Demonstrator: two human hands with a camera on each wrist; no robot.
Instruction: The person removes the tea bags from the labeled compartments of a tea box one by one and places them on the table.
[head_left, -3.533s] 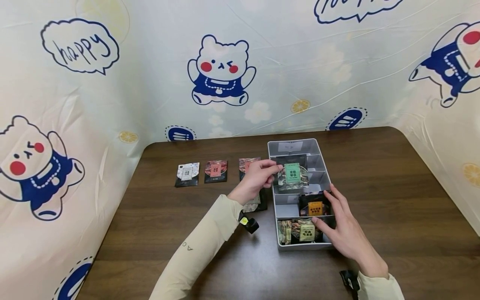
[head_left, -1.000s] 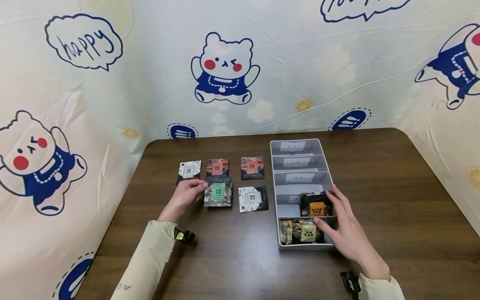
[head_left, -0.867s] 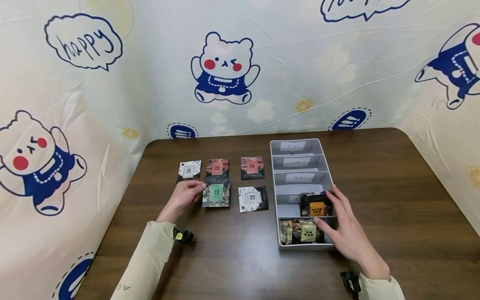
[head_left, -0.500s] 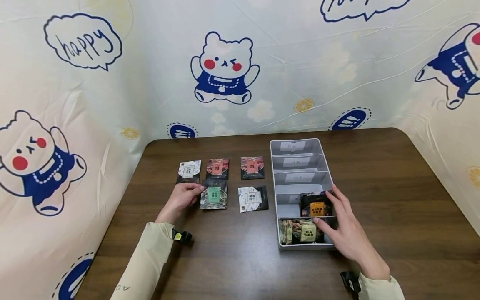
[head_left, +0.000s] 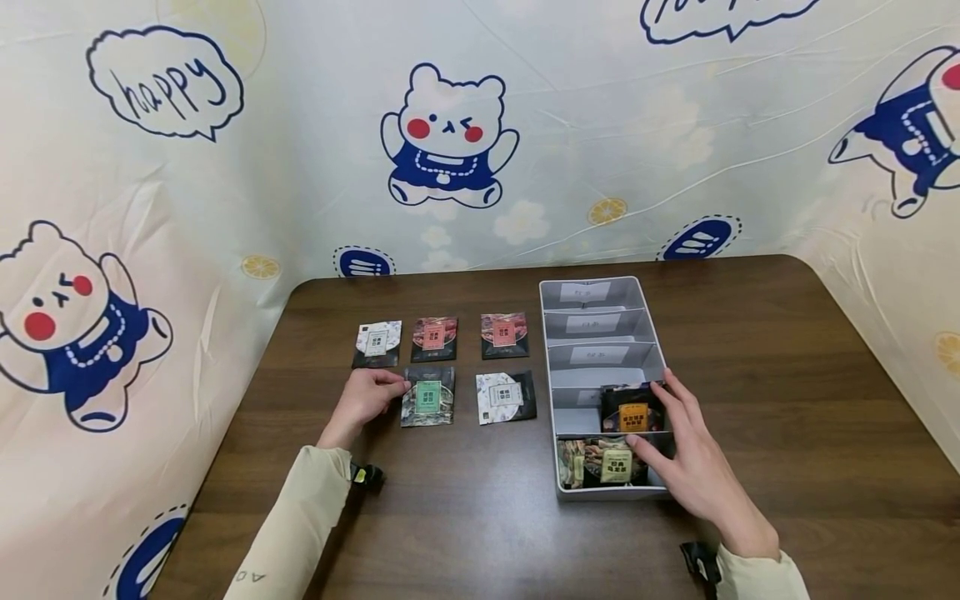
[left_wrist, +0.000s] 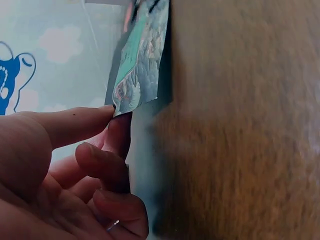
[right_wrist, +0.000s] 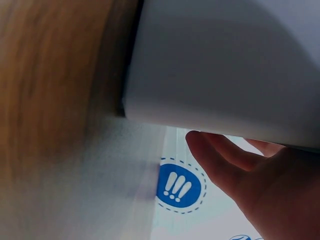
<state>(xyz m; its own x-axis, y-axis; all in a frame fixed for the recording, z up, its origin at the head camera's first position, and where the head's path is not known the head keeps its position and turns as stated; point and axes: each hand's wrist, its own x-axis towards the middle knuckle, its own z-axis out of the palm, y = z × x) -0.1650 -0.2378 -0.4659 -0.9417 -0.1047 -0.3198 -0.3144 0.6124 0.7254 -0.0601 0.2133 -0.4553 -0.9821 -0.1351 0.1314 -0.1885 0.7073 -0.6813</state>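
Observation:
In the head view, my left hand [head_left: 365,400] pinches the left edge of a tea sachet with a green label [head_left: 427,397]. The left wrist view shows thumb and forefinger on the corner of that green-label sachet [left_wrist: 137,65], which is tilted and close to the table. My right hand [head_left: 701,458] rests on the right side of a grey divided box [head_left: 546,400], fingers on the rim and thumb over the sachets with a yellow-green label [head_left: 617,465]. A sachet with an orange label [head_left: 633,414] lies in the compartment behind.
A white sachet [head_left: 377,342] and two red-labelled sachets, one left [head_left: 434,337] and one right [head_left: 504,333], lie in the back row. Another white sachet [head_left: 504,397] lies between the left hand and the box. Paper labels mark the box's rear compartments.
My left hand has carried the green-label sachet leftward from over the box, then lowered it in front of the left red sachet. The right hand has stayed on the box.

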